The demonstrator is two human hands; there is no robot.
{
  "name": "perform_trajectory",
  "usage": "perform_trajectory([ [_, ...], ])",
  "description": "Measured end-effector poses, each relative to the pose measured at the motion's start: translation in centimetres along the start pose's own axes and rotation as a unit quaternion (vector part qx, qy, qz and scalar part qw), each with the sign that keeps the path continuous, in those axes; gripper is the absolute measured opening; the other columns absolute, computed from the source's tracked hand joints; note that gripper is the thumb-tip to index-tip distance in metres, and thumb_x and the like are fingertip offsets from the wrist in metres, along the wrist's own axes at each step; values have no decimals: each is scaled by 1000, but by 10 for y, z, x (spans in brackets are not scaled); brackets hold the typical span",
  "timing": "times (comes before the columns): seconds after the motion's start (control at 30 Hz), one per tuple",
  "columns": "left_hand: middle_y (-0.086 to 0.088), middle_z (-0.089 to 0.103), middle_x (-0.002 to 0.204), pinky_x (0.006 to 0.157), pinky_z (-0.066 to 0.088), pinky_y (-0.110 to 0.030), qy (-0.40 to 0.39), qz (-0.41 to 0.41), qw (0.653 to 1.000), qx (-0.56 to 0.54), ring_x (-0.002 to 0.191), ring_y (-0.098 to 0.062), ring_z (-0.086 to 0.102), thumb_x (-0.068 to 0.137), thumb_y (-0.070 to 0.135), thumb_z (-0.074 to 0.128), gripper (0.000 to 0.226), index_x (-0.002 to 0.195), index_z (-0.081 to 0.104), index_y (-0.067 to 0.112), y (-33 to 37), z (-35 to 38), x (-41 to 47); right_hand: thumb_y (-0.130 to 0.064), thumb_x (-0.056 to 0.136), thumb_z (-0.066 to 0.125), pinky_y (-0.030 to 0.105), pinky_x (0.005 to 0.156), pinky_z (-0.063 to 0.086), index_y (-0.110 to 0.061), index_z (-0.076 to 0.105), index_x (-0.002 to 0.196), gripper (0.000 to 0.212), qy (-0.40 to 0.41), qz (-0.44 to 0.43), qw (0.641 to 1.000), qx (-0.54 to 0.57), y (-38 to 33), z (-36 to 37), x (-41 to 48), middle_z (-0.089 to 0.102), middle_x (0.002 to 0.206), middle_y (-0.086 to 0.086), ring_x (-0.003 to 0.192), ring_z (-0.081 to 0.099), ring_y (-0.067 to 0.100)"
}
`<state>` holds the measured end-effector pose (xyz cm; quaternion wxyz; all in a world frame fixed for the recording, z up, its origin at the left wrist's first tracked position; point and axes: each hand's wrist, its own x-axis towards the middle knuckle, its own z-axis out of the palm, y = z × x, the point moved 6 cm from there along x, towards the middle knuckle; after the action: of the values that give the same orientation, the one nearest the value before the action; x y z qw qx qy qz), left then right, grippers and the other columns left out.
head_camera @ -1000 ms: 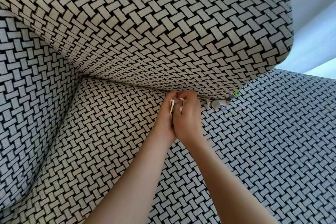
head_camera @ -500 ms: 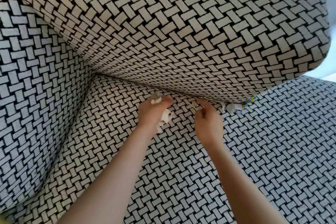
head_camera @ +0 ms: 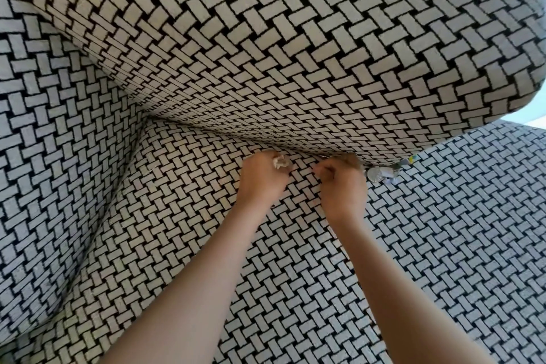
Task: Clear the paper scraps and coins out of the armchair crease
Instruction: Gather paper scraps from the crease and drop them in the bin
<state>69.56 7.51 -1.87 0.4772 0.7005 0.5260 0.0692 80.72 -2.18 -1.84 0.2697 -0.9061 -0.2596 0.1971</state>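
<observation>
**Scraps in hand, coin left in the crease**

Crumpled paper (head_camera: 280,161) is held in the left hand (head_camera: 261,179), whose fingers are closed around it just in front of the crease (head_camera: 206,134). The right hand (head_camera: 339,183) is curled at the crease line, fingertips pinched together; whether anything is held between them cannot be told. Just beside that hand, at the mouth of the crease, a coin (head_camera: 374,173) lies under the edge of the back cushion (head_camera: 295,53), with more scraps (head_camera: 391,176) touching it and a coloured bit (head_camera: 410,160) tucked further in.

The task is judged partly done: one wad is gathered, the coin and right-side scraps are not yet out.

Several risks can be foreseen. The coin could be pushed deeper if the cushion is pressed or the fingers come in flat. Thin scraps could be torn if pulled while pinned by the cushion. The wad could be dropped onto the seat (head_camera: 443,245) if the left hand is loosened to help.
</observation>
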Motion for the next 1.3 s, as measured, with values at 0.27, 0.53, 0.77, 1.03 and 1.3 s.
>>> perform_trajectory([
  [0.27,3,56,75,57,41,-20,-65,-94,983,-142,73,-16,54,84,14,61,8,80,56,19,4,19,0,-13,86,63,28,83,52,-14,69,95,11,38,113,980,157,40,-30,-15,60,75,-13,73,57,6],
  [0.53,6,62,84,46,38,-3,-72,15,997,-17,62,4,49,86,11,62,19,105,64,12,23,33,-4,-17,87,61,27,61,44,-19,66,112,25,2,0,1000,8,24,-18,-7,69,96,7,77,61,22],
  [0.77,-5,68,105,56,49,-15,75,-13,997,20,71,-15,63,88,13,61,25,112,65,12,12,14,-1,0,88,47,23,58,38,-13,64,96,23,-59,-74,986,-135,9,-10,-1,53,117,6,84,57,22],
  [1.03,-4,70,100,62,46,-16,57,-7,993,101,75,-10,55,89,19,60,19,104,69,12,27,33,6,-1,90,54,15,55,52,-7,58,81,12,4,184,891,414,65,-47,-9,60,70,2,60,56,9],
  [1.3,-7,68,104,70,57,-31,73,-8,986,146,82,-20,66,88,12,57,18,103,68,12,30,38,5,-6,82,67,19,68,56,-7,65,106,24,-86,127,952,265,69,-43,-21,66,77,2,69,63,14],
])
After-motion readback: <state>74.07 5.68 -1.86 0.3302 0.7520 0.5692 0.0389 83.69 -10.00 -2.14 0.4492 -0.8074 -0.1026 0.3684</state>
